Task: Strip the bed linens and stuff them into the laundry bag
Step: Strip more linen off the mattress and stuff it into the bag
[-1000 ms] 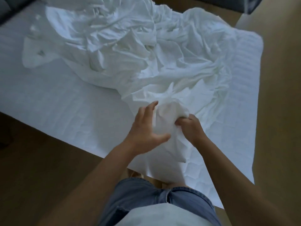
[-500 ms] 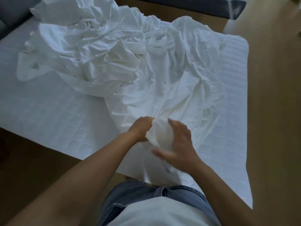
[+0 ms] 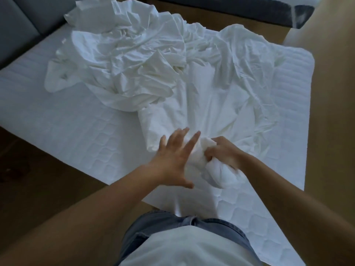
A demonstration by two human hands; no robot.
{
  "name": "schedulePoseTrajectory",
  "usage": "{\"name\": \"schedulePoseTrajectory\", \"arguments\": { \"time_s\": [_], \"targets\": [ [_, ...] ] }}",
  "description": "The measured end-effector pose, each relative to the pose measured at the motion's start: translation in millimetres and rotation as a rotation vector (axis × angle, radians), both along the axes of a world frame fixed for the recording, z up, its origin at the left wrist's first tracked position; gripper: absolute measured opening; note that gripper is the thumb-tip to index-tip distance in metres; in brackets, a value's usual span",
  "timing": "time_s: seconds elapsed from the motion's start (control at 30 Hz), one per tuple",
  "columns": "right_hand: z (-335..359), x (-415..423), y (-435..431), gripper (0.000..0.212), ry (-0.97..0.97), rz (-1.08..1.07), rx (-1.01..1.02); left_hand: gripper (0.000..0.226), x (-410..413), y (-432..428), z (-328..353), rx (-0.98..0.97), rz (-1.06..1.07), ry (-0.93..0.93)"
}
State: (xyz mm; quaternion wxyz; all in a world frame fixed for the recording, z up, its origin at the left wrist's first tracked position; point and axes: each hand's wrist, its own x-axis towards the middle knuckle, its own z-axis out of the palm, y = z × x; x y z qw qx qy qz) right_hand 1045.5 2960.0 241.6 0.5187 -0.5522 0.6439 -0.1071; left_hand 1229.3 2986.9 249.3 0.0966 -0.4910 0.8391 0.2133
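Observation:
A crumpled white sheet (image 3: 172, 73) lies heaped across the quilted white mattress (image 3: 76, 131), trailing toward me in a gathered rope. My right hand (image 3: 224, 152) grips the bunched near end of that sheet, and a wad of fabric bulges below its fingers. My left hand (image 3: 172, 160) hovers just left of the bunch with fingers spread straight, fingertips over the sheet and holding nothing. No laundry bag is in view.
A grey padded headboard (image 3: 25, 29) stands at the back left. Brown wooden floor (image 3: 38, 189) runs along the left and right of the bed. A dark piece of furniture (image 3: 249, 8) sits at the top. I stand at the mattress's near corner.
My hands swapped roles: the left hand let go of the bunched sheet and opened, and the right hand closed on it. More sheet has been drawn toward me.

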Motion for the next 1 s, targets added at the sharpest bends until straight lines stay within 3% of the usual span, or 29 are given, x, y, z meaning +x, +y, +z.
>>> {"name": "schedulePoseTrajectory", "arguments": {
  "time_s": [0.07,0.1,0.17,0.23,0.27,0.33,0.4,0.5,0.57,0.6,0.7,0.77,0.83,0.93,1.0],
  "targets": [
    [4,-1,-6,0.014,-0.091,0.010,0.091,0.139,-2,20,-22,-0.419,-0.225,-0.067],
    [7,1,-7,0.023,-0.111,0.047,0.126,0.131,-4,22,-31,-0.565,-0.250,-0.049],
    [12,4,-8,0.039,-0.139,0.055,0.140,0.092,-9,7,-44,-0.801,-0.241,0.193],
    [12,2,-7,0.054,-0.176,0.032,0.155,0.067,-13,-11,-41,-0.848,-0.289,0.357],
    [12,2,-4,0.051,-0.223,-0.050,0.208,0.065,-11,-20,-39,-0.796,-0.324,0.348],
    [6,5,1,0.026,-0.244,-0.229,0.255,0.064,-6,-29,-34,-0.596,-0.318,0.261],
    [-2,8,10,0.047,0.018,-0.244,-0.029,0.061,-1,-30,-25,-0.320,-0.126,0.122],
    [-10,17,40,0.090,0.455,0.185,-0.745,0.037,0,-43,-14,0.082,0.143,0.075],
    [-26,24,50,0.118,0.664,0.461,-0.861,0.020,1,-54,-7,0.369,0.259,0.219],
    [-32,24,45,0.124,0.695,0.488,-0.884,0.022,2,-58,-1,0.529,0.320,0.291],
    [-27,22,18,0.100,0.602,0.445,-0.969,0.032,9,-61,10,0.866,0.483,0.329],
    [-9,28,5,0.074,0.499,0.470,-0.816,0.030,17,-62,9,0.940,0.616,0.353],
    [-6,35,-1,0.060,0.462,0.491,-0.518,0.062,21,-61,9,0.850,0.640,0.317],
    [-8,32,-12,0.046,0.270,0.394,-0.023,0.107,10,-37,3,0.220,0.261,-0.132],
    [-4,27,-20,0.025,0.043,0.309,0.258,0.125,-2,-3,-5,-0.108,0.009,-0.231]
  ]
}}
